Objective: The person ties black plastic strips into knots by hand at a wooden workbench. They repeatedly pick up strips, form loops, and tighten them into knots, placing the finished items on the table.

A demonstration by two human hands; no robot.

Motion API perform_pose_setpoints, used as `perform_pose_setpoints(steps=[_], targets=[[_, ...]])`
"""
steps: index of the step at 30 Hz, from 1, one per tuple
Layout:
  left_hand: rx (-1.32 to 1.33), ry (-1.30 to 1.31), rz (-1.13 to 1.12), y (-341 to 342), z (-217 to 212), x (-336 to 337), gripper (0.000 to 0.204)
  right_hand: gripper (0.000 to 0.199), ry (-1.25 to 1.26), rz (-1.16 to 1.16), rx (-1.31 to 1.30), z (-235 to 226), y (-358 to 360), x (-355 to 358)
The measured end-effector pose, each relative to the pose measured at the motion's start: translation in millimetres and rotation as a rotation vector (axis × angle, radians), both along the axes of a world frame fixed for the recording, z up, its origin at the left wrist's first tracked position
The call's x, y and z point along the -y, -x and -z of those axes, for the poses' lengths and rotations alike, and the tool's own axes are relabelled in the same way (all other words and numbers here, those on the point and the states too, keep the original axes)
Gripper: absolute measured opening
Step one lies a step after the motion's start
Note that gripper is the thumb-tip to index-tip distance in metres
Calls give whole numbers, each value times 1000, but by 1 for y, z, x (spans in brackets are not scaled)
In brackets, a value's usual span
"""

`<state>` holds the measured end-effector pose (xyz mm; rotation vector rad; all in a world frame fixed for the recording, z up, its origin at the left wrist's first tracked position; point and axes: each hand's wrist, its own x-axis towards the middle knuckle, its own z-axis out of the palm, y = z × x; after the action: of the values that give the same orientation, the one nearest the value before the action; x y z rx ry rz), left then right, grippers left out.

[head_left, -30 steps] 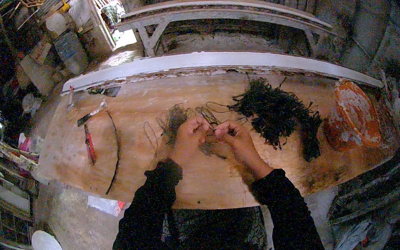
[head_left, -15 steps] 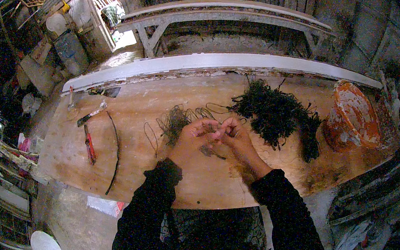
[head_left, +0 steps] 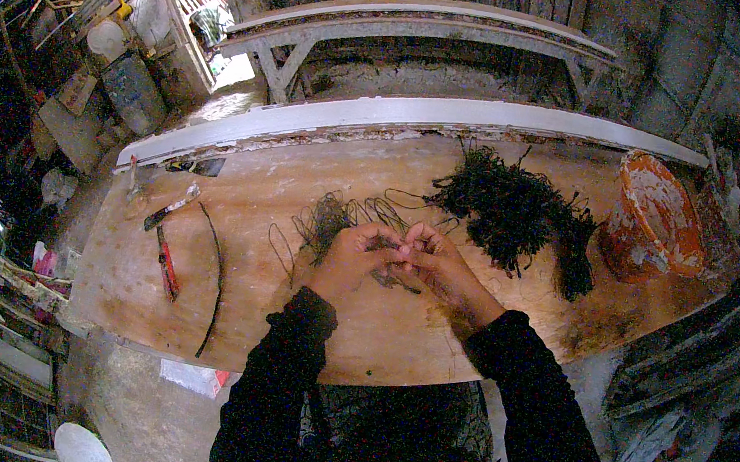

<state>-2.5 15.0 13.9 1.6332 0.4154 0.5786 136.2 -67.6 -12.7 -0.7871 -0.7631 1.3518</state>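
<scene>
My left hand [head_left: 356, 255] and my right hand [head_left: 445, 267] meet fingertip to fingertip over the middle of the wooden table. Both are closed in a pinch; whatever sits between the fingers is too small to make out. Just beyond my left hand lies a loose bundle of thin dark cord loops [head_left: 328, 217]. A small dark strand [head_left: 400, 285] shows under the hands, and I cannot tell whether it is held or lies on the table. Beyond my right hand spreads a large heap of knotted black cords [head_left: 505, 205].
On the left of the tabletop [head_left: 284, 340] lie a red-handled cutter [head_left: 167, 264], a tool with a dark handle [head_left: 170, 208] and a curved black strip [head_left: 218, 282]. An orange, white-smeared bucket [head_left: 659, 218] stands tipped at the right. A white board [head_left: 420, 113] borders the far edge.
The fingers of both hands have closed in a little tighter against each other. The hands stay in nearly the same place, and the things on the table lie as before.
</scene>
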Motion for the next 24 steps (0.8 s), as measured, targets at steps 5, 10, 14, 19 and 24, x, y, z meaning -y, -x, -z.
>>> perform_pose_setpoints(steps=[5,10,14,19,24], targets=[[-29,57,-7,0,-1,0,8,16,52,-15,61,8,-7,-2],[4,46,35,8,-2,-7,11,15,81,-42,30,-8,1,3],[-71,26,8,12,-1,-11,9,18,59,-60,2,-12,2,5],[-185,-220,-30,18,-6,-11,4,22,26,-58,105,-8,8,3],[-206,-208,-24,22,-17,-9,5,22,-45,-107,85,2,2,0]])
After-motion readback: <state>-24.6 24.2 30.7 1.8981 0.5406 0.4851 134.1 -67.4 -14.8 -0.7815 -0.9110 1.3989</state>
